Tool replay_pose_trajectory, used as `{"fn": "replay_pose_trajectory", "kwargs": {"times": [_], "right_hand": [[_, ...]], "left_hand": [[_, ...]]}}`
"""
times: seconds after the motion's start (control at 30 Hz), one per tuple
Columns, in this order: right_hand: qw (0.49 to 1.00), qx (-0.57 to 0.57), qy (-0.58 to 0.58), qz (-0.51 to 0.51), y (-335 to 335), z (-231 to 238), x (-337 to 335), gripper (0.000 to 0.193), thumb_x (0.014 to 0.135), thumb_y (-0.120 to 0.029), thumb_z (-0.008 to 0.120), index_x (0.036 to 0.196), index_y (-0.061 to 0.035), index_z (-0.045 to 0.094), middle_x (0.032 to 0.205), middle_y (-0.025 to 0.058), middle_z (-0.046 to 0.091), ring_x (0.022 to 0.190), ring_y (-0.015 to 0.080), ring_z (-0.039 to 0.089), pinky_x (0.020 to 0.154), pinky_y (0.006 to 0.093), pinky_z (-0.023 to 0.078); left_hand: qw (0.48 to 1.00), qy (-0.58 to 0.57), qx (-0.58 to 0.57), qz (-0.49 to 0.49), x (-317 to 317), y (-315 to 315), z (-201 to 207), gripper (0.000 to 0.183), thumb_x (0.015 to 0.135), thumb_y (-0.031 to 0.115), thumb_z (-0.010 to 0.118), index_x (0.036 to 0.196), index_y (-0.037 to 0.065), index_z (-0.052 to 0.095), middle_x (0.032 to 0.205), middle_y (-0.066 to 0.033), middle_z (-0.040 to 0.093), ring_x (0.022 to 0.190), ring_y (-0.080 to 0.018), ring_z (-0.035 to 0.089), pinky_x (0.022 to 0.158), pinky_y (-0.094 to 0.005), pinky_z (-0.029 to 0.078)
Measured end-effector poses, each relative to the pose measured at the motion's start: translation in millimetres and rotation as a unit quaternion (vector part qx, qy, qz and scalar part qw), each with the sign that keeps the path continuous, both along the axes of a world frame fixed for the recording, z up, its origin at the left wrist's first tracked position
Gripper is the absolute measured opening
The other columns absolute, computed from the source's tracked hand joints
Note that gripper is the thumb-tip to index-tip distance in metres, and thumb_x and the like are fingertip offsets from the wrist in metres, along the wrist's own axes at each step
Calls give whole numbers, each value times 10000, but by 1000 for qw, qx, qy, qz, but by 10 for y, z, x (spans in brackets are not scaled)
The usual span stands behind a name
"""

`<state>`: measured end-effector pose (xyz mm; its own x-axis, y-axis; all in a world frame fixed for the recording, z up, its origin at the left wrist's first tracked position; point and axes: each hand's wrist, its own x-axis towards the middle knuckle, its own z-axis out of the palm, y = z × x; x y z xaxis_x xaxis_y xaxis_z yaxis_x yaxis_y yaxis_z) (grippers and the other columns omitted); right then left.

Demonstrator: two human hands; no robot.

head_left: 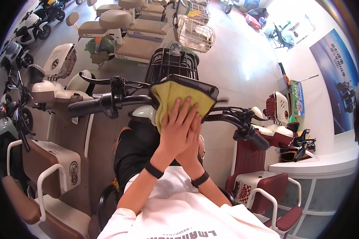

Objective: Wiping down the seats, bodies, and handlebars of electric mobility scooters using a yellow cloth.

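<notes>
A yellow cloth (170, 97) is draped over the dark dashboard panel (199, 85) in the middle of a scooter's handlebar. My left hand (180, 127) lies flat on the cloth, fingers stretched toward the panel. Partly under it, my right hand (192, 141) reaches up beside it; the fingers that show are straight, and the rest are hidden. The black left grip (85, 107) and right grip (256, 136) stand to either side, untouched. Beyond the panel is a black wire basket (173, 65).
A beige scooter (54, 89) stands close on the left, a dark red one (267, 135) on the right. More scooters with tan seats (115, 19) and a white wire basket (196, 35) are ahead. At the right are a white counter (315, 165) and a blue wall poster (337, 79).
</notes>
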<state>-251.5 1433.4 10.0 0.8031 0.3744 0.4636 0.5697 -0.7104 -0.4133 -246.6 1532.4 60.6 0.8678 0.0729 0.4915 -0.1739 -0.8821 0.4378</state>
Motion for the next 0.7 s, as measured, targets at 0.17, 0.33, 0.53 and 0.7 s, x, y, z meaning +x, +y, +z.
{"fn": "replay_pose_trajectory", "kwargs": {"times": [0.17, 0.33, 0.53, 0.7], "right_hand": [[999, 22, 49, 7, -73, 262, -50, 833, 927, -376, 668, 1555, 40, 314, 1644, 325, 187, 1541, 493, 148, 1243, 590, 167], [995, -38, -89, -34, 124, 707, 774, 746, 944, -328, 639, 1529, 42, 362, 1596, 331, 270, 1498, 532, 218, 1216, 617, 207], [988, -60, -115, -82, 173, 600, 889, 753, 945, -334, 636, 1544, 24, 355, 1591, 307, 294, 1496, 527, 220, 1211, 619, 218], [995, -67, -55, -41, 26, 375, 422, 790, 939, -319, 658, 1554, 47, 322, 1619, 319, 262, 1501, 533, 228, 1218, 593, 228]], "left_hand": [[1000, 3, 19, -5, 4, -89, -25, 600, 926, 371, 549, 1476, 130, 540, 1652, -126, 348, 1528, -361, 301, 1154, -535, 328], [996, -78, -6, -53, 832, 169, 533, 441, 876, 315, 621, 1237, 63, 655, 1421, -148, 550, 1364, -362, 459, 1140, -496, 345], [992, 22, -96, -77, 888, 169, 540, 419, 882, 273, 621, 1246, 66, 646, 1299, -115, 621, 1246, -340, 545, 1157, -513, 326], [988, -112, -109, 1, 378, 96, 125, 581, 895, 301, 611, 1420, 64, 536, 1584, -233, 397, 1413, -422, 421, 1193, -529, 304]]}}
